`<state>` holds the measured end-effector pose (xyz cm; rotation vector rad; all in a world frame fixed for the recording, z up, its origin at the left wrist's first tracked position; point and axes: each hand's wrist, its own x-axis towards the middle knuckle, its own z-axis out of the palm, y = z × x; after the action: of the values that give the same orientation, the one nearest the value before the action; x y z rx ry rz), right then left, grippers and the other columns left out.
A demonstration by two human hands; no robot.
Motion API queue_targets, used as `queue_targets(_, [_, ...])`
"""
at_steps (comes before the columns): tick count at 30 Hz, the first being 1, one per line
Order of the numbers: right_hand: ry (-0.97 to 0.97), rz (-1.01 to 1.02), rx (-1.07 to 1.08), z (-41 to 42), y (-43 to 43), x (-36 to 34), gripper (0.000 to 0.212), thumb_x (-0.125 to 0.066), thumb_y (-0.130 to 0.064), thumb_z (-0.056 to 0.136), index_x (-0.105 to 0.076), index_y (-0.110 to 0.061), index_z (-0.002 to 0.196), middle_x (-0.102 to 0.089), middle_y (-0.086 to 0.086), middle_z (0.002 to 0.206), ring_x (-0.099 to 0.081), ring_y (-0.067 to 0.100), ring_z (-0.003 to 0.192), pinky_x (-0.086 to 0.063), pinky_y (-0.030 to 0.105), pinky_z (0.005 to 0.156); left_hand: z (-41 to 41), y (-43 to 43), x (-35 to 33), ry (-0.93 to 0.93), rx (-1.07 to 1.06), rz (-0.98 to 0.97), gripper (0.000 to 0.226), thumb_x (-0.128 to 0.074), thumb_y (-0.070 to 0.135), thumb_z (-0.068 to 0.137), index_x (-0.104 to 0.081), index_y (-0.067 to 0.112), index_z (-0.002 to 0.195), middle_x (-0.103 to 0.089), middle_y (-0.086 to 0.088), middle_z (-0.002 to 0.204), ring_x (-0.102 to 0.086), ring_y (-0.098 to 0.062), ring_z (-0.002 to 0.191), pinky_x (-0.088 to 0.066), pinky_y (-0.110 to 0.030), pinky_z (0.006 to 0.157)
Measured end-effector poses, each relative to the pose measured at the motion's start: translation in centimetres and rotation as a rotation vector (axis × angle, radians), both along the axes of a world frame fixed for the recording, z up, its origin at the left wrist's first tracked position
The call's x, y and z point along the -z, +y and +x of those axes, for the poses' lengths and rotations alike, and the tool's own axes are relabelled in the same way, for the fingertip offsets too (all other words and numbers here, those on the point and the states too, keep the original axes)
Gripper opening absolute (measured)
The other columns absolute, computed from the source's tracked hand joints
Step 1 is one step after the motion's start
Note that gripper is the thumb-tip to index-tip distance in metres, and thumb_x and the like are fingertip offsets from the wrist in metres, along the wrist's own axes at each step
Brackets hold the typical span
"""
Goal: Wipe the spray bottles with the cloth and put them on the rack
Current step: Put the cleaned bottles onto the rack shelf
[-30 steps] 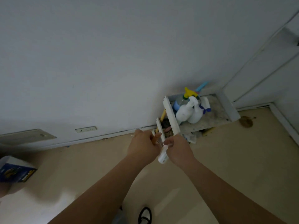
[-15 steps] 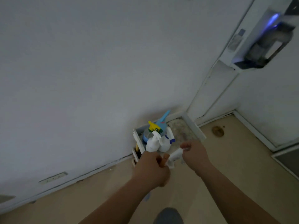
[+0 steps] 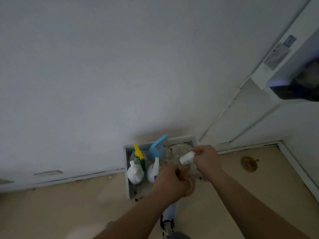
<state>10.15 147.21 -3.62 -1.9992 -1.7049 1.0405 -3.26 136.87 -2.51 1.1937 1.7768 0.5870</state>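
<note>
Over rack's [image 3: 183, 138] bare right side, bottle [image 3: 186, 157]

Plain pale wall [image 3: 120, 66] across most of the view, meeting a beige floor [image 3: 69, 213] along a scuffed baseboard [image 3: 69, 179]. Low at left, a small rectangular wall plate [image 3: 48, 172]. Round brown mark [image 3: 249, 163] on the floor at right. Upper right, a wall-mounted white unit [image 3: 283, 66] with a bluish glow underneath. Bottom edge: a black-and-white patterned shoe [image 3: 167, 226].

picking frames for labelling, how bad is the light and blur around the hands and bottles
Head view: dim, flat light, a soft shadow on the wall above the rack; left hand smeared by motion blur, its contents unreadable; right hand and white bottle sharper; faint blue glow on the wall unit.
</note>
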Motion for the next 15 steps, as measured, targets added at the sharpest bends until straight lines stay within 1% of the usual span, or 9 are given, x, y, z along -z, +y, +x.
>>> queue_targets(1, [0.01,-0.013,0.0,0.3,1.1,0.5,0.033,-0.06,-0.001,0.09,-0.075,-0.006,0.119,-0.067,0.018,0.125,-0.066,0.033,0.109,-0.053,0.033,0.089,0.7,0.8,0.2,0.0,-0.036,0.002,0.031,-0.067,0.026,0.079,-0.043,0.023,0.061,-0.045,0.007,0.055,-0.042,-0.005,0.051,-0.036,-0.017,0.05])
queue_targets(3, [0.059,-0.05,0.008,0.7,3.1,1.5,0.034,-0.06,0.0,0.088,-0.075,-0.007,0.119,-0.069,0.021,0.123,-0.068,0.036,0.107,-0.06,0.047,0.093,1.7,2.3,0.5,-0.002,-0.106,0.044,0.035,-0.066,0.022,0.081,-0.04,0.023,0.057,-0.041,0.007,0.051,-0.04,-0.005,0.047,-0.036,-0.019,0.049])
queue_targets(4, [0.078,-0.076,0.015,0.6,4.0,1.9,0.036,-0.061,0.001,0.087,-0.074,-0.006,0.119,-0.07,0.022,0.122,-0.068,0.038,0.107,-0.06,0.053,0.093,2.0,3.0,0.8,0.006,-0.126,0.058,0.034,-0.065,0.021,0.081,-0.041,0.024,0.056,-0.042,0.006,0.051,-0.04,-0.005,0.049,-0.037,-0.021,0.05])
queue_targets(5, [0.093,-0.101,0.026,0.6,4.8,2.4,0.036,-0.062,0.001,0.087,-0.074,-0.006,0.119,-0.07,0.022,0.121,-0.068,0.039,0.108,-0.06,0.056,0.092,2.3,3.6,1.1,0.01,-0.138,0.057,0.032,-0.064,0.021,0.081,-0.042,0.024,0.058,-0.045,0.006,0.054,-0.042,-0.005,0.052,-0.038,-0.022,0.051])
queue_targets(7, [0.109,-0.134,0.065,0.2,6.2,3.5,0.032,-0.064,0.001,0.086,-0.075,-0.005,0.116,-0.07,0.023,0.12,-0.067,0.04,0.109,-0.061,0.056,0.091,2.7,4.9,1.7,0.009,-0.152,0.029,0.025,-0.062,0.027,0.083,-0.046,0.026,0.063,-0.053,0.002,0.068,-0.05,-0.009,0.062,-0.038,-0.024,0.054])
queue_targets(9, [0.104,-0.145,0.089,-0.2,7.3,4.5,0.031,-0.067,0.002,0.084,-0.077,-0.005,0.113,-0.072,0.024,0.119,-0.068,0.041,0.109,-0.061,0.056,0.09,2.9,6.0,2.3,0.018,-0.167,-0.006,0.022,-0.06,0.03,0.086,-0.047,0.028,0.067,-0.055,-0.004,0.085,-0.05,-0.01,0.066,-0.037,-0.023,0.057])
queue_targets(12, [0.082,-0.161,0.076,-0.8,9.1,6.0,0.033,-0.078,-0.002,0.075,-0.079,-0.006,0.109,-0.075,0.022,0.112,-0.071,0.039,0.104,-0.062,0.054,0.087,2.9,7.5,3.0,0.041,-0.194,-0.032,0.025,-0.058,0.029,0.09,-0.044,0.027,0.07,-0.049,-0.006,0.095,-0.046,-0.011,0.065,-0.035,-0.024,0.058])
queue_targets(14, [0.059,-0.172,0.048,-1.0,10.3,7.4,0.037,-0.084,-0.007,0.07,-0.08,-0.01,0.106,-0.075,0.019,0.111,-0.073,0.035,0.099,-0.064,0.051,0.085,3.0,8.1,3.5,0.052,-0.214,-0.062,0.023,-0.058,0.031,0.092,-0.046,0.028,0.073,-0.051,-0.007,0.102,-0.049,-0.013,0.069,-0.042,-0.027,0.066])
queue_targets(15, [0.05,-0.174,0.041,-1.1,10.6,7.7,0.038,-0.084,-0.008,0.07,-0.08,-0.01,0.107,-0.074,0.018,0.112,-0.072,0.034,0.099,-0.064,0.048,0.087,3.1,8.4,3.7,0.055,-0.224,-0.074,0.021,-0.058,0.032,0.093,-0.048,0.028,0.075,-0.051,-0.007,0.105,-0.05,-0.014,0.071,-0.045,-0.028,0.072])
